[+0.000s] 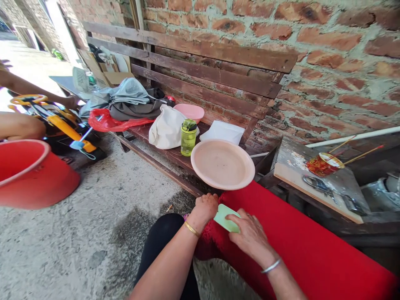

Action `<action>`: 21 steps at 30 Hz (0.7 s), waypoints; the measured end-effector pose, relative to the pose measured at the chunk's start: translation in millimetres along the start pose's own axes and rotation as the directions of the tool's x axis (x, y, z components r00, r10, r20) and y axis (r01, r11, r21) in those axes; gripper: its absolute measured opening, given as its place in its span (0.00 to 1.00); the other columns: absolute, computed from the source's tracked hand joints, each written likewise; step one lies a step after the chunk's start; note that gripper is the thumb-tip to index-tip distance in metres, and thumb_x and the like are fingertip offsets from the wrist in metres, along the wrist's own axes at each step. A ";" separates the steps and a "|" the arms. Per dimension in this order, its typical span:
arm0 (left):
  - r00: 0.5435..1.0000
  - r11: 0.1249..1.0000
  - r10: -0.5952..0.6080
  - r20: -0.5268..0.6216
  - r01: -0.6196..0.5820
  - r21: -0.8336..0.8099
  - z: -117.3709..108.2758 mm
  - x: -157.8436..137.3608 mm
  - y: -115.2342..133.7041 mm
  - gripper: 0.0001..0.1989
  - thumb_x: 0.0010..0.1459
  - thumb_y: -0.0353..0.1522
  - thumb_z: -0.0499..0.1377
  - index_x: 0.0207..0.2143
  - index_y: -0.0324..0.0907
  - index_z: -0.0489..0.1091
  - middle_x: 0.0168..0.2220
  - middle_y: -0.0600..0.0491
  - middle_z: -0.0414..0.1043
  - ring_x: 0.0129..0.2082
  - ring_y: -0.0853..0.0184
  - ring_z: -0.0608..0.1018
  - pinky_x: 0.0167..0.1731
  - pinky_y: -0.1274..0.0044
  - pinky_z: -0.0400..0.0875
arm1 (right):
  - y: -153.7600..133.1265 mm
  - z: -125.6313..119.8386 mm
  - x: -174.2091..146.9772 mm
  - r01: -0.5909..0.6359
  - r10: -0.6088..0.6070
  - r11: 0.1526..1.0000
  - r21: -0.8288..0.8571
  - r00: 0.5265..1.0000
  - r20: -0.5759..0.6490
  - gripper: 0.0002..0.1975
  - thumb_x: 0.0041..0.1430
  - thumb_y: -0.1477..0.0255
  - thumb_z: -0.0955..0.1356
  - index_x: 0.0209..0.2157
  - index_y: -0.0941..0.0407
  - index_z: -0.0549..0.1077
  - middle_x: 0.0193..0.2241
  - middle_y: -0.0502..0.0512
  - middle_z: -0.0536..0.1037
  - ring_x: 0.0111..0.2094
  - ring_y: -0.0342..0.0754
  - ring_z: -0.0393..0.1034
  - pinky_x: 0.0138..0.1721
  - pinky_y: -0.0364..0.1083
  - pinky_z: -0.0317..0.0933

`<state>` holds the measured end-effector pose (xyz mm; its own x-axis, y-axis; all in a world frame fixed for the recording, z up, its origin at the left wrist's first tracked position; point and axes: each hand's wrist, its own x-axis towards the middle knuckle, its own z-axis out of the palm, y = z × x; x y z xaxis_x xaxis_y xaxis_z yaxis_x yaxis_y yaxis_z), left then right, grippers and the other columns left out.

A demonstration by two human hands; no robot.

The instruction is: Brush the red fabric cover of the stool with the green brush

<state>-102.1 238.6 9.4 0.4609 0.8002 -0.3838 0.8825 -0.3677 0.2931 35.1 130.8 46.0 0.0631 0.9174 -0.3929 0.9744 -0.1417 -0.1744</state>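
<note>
A long red cloth (300,241) lies stretched along the bench and drapes over its near edge. My left hand (206,207), a gold bangle at its wrist, is closed at the cloth's far end; its fingertips are hidden. In my right hand (248,233), with a silver bangle, is a light green flat block (226,218) with rounded corners, gripped between thumb and fingers low over the cloth. Its underside is out of sight. Just beyond both hands stands a wide pale pink basin (222,164) holding cloudy liquid.
Behind the basin are a green bottle (188,137), a white cloth bag (167,127) and a pink bowl (189,111). A small table (290,154) at right carries a red-gold tin (323,164) and scissors. A red tub (37,175) and another person's limbs are at left.
</note>
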 end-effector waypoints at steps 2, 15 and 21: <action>1.000 1.000 -0.005 0.019 0.005 0.013 -2.0 -0.9 1.1 0.19 0.67 0.28 0.45 0.53 0.36 0.69 0.50 0.36 0.75 0.52 0.54 0.78 0.48 0.64 0.74 | 2.2 7.7 -2.0 0.013 -0.013 1.000 0.027 1.000 0.018 0.29 0.49 0.75 0.63 0.53 0.44 0.74 0.55 0.56 0.72 0.58 0.56 0.67 0.63 0.59 0.50; 0.998 0.994 0.042 0.040 -0.046 0.104 5.1 3.5 -5.7 0.21 0.67 0.26 0.42 0.54 0.37 0.69 0.50 0.38 0.75 0.52 0.56 0.78 0.50 0.66 0.73 | 76.4 -29.7 11.4 -0.156 0.169 0.983 0.093 0.975 -0.145 0.27 0.50 0.72 0.66 0.54 0.48 0.75 0.46 0.56 0.74 0.49 0.54 0.69 0.51 0.50 0.57; 0.995 0.989 0.057 0.087 -0.069 0.132 12.7 15.2 -12.5 0.19 0.67 0.29 0.44 0.54 0.36 0.68 0.50 0.37 0.76 0.53 0.55 0.78 0.51 0.66 0.71 | 87.2 -21.1 54.9 -0.092 0.113 0.986 0.136 0.982 -0.154 0.28 0.48 0.70 0.70 0.54 0.44 0.74 0.48 0.53 0.73 0.51 0.51 0.66 0.52 0.47 0.53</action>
<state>-104.9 249.4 -11.2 0.5170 0.7333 -0.4415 0.8535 -0.4810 0.2006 128.0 176.7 28.3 0.2053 0.9417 -0.2666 0.9260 -0.2751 -0.2585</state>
